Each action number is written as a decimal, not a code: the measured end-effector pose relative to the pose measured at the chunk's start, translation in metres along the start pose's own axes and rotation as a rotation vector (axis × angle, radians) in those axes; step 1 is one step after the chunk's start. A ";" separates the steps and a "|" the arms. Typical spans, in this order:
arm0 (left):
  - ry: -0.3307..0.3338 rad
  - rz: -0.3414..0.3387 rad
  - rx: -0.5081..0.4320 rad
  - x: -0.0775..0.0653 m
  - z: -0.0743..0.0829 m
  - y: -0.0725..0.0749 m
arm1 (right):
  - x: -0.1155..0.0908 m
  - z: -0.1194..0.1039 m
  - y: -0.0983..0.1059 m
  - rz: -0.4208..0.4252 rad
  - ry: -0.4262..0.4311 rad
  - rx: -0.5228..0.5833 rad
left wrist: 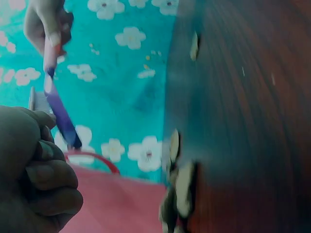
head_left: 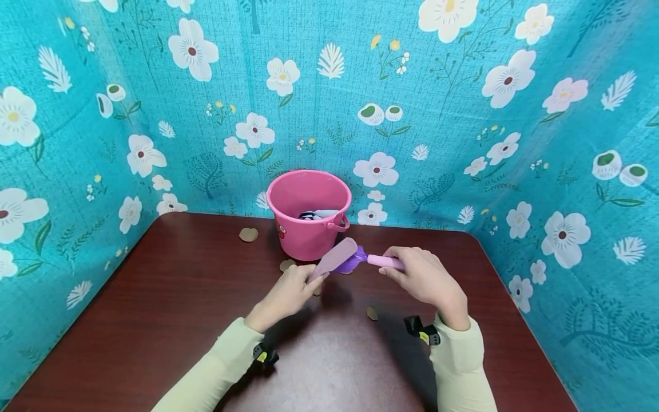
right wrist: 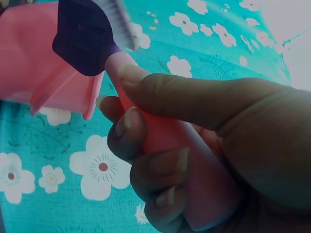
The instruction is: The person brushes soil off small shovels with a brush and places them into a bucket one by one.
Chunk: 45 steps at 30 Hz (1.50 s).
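My left hand (head_left: 287,293) holds a mauve, flat-backed brush (head_left: 334,257) by its handle; its pale bristles show in the right wrist view. My right hand (head_left: 426,278) grips the pink handle (right wrist: 170,150) of a small shovel with a purple blade (right wrist: 85,36). Brush head and blade are close together over the table, just in front of a pink bucket (head_left: 306,234); whether they touch I cannot tell. In the left wrist view the shovel blade (left wrist: 61,116) reaches toward the curled left fingers (left wrist: 53,174). The blade is partly hidden behind the brush from above.
Several flat tan pieces, one of them a tan piece (head_left: 249,234) left of the bucket, lie on the dark brown table (head_left: 195,286). Inside the bucket are pale and black-striped items (head_left: 321,214). A turquoise flowered cloth (head_left: 309,114) hangs behind and at both sides.
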<state>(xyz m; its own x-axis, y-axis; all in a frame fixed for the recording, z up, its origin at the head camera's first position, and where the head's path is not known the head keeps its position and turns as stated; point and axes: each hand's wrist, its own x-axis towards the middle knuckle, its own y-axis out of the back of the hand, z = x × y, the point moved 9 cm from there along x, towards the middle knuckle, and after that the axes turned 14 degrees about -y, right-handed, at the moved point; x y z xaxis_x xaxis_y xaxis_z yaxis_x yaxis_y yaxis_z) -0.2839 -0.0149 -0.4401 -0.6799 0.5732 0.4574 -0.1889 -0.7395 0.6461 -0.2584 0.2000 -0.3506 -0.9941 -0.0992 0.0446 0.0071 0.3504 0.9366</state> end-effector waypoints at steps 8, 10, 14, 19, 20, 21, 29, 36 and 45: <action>0.068 0.013 0.089 -0.002 -0.027 0.010 | 0.000 0.007 0.003 0.005 -0.015 0.003; 0.077 0.023 0.100 -0.002 -0.030 0.013 | 0.000 0.008 0.003 0.004 -0.015 0.004; 0.101 0.045 0.109 -0.004 -0.037 0.019 | 0.000 0.009 0.004 0.009 -0.018 0.000; 0.121 0.087 0.074 -0.009 -0.042 0.027 | 0.000 0.011 0.004 0.009 -0.022 0.008; 0.106 0.101 0.059 -0.009 -0.040 0.028 | 0.000 0.011 0.004 0.010 -0.022 0.009; 0.082 0.116 0.041 -0.009 -0.037 0.028 | 0.000 0.011 0.004 0.012 -0.020 0.009; -0.157 0.088 0.013 0.001 0.009 0.011 | 0.000 0.005 0.002 0.005 0.001 0.013; -0.094 -0.015 0.160 0.000 0.010 -0.008 | -0.003 0.003 0.004 0.015 0.013 -0.007; 0.011 -0.053 0.171 -0.002 -0.017 -0.001 | -0.006 0.005 0.009 0.004 0.029 -0.013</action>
<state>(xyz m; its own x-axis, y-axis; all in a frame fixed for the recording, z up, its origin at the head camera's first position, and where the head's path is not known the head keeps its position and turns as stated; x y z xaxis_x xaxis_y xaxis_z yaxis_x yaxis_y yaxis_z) -0.2949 -0.0209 -0.4523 -0.6799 0.6056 0.4135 -0.1025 -0.6369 0.7641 -0.2531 0.2084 -0.3443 -0.9904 -0.1249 0.0588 0.0131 0.3388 0.9408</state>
